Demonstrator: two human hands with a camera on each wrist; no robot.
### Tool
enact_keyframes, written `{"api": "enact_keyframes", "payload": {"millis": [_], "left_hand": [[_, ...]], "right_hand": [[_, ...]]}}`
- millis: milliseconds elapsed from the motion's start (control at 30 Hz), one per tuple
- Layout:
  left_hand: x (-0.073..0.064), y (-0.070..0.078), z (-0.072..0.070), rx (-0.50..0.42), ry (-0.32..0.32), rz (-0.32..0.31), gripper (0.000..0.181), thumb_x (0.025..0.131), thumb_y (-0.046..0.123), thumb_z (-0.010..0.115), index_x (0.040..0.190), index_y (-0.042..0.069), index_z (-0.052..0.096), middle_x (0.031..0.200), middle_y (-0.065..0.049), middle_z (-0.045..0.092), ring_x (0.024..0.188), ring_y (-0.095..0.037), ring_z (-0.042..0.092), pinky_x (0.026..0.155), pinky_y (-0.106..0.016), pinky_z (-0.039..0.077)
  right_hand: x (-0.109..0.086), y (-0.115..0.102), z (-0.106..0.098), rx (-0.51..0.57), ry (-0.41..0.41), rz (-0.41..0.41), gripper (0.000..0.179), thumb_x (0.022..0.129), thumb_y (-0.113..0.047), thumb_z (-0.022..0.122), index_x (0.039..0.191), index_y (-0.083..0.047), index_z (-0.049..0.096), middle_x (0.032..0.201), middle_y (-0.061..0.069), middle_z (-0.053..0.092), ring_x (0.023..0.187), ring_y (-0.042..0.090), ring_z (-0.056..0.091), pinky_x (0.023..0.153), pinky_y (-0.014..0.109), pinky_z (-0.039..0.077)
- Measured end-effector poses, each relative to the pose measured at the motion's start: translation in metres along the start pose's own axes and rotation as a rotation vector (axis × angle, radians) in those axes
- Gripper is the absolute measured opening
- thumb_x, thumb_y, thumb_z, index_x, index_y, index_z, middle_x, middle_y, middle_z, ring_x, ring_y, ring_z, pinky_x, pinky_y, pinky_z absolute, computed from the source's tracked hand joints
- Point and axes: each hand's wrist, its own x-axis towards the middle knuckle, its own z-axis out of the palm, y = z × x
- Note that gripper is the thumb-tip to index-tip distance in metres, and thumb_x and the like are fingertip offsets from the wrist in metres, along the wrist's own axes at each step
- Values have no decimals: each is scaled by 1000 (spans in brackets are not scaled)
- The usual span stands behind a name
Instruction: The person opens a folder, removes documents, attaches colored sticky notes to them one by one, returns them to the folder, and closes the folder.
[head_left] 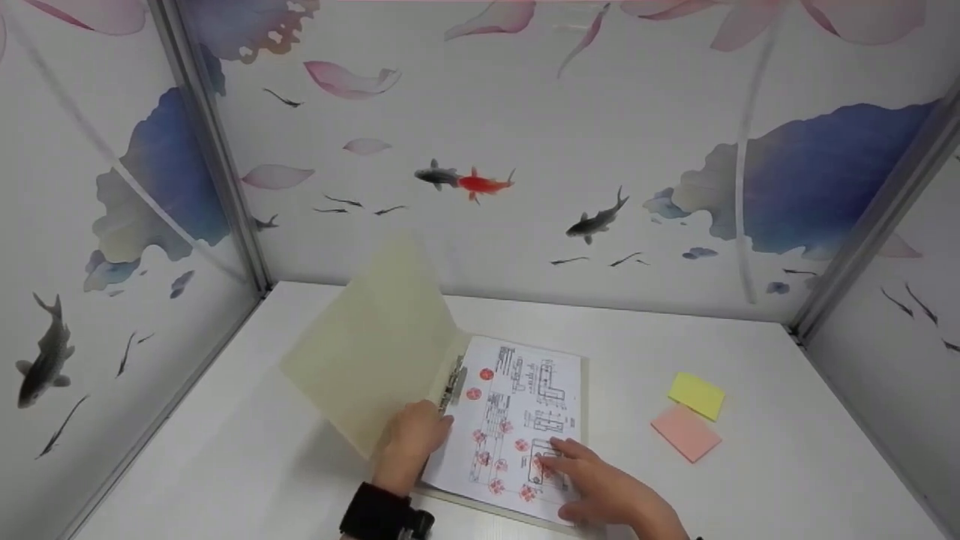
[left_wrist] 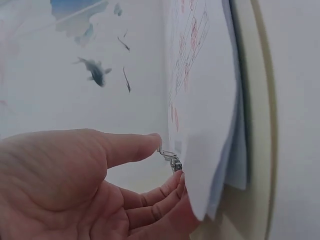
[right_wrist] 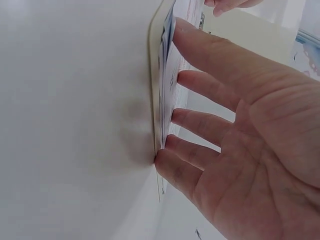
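A cream file folder [head_left: 375,352] lies with its cover raised to the left. Inside it sits a stack of papers [head_left: 517,367], the top sheet printed with technical drawings and red stamp marks. My left hand [head_left: 412,439] is at the folder's spine. Its thumb touches a metal lever clip [left_wrist: 170,159] in the left wrist view, with the fingers curled on the clip's other side. My right hand [head_left: 600,480] rests its fingertips on the lower right of the top sheet. The right wrist view shows those fingers [right_wrist: 205,125] spread along the papers' edge.
To the right on the white table [head_left: 637,345] lie a yellow sticky-note pad [head_left: 697,395] and a pink one [head_left: 686,433], partly overlapping. White panels printed with fish and petals [head_left: 480,247] enclose the table at the back and sides.
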Motion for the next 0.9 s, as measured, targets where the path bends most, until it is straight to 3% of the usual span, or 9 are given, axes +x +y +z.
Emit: {"api": "enact_keyframes", "payload": {"millis": [167, 433, 567, 900], "left_hand": [[3, -7, -1, -8, -13, -19, 31, 96, 26, 69, 88, -4, 65, 73, -10, 57, 64, -21, 55, 60, -36, 50], [9, -11, -2, -132, -69, -27, 22, 96, 19, 67, 91, -2, 63, 73, -8, 56, 66, -21, 57, 60, -35, 50], [11, -14, -5, -193, -86, -13, 17, 96, 15, 66, 93, -2, 64, 77, -8, 60, 70, -21, 58, 64, -36, 51], [15, -26, -11, -207, -78, -7, 14, 92, 7, 66, 97, -6, 67, 85, -12, 66, 77, -25, 63, 71, -41, 56]], "right_hand": [[7, -4, 2, 36, -6, 9, 68, 80, -12, 85, 143, -18, 60, 160, 11, 38, 146, 41, 33, 109, 61, 37], [9, -1, 0, 14, -11, -17, 68, 81, -13, 85, 143, -16, 59, 160, 13, 37, 146, 43, 32, 110, 61, 35], [8, 5, -3, 32, 4, -78, 65, 81, -12, 84, 142, -12, 60, 157, 18, 40, 144, 45, 36, 110, 63, 34], [11, 12, -2, 138, 53, -233, 52, 90, -25, 77, 138, -9, 62, 150, 17, 50, 141, 46, 40, 110, 65, 32]]}}
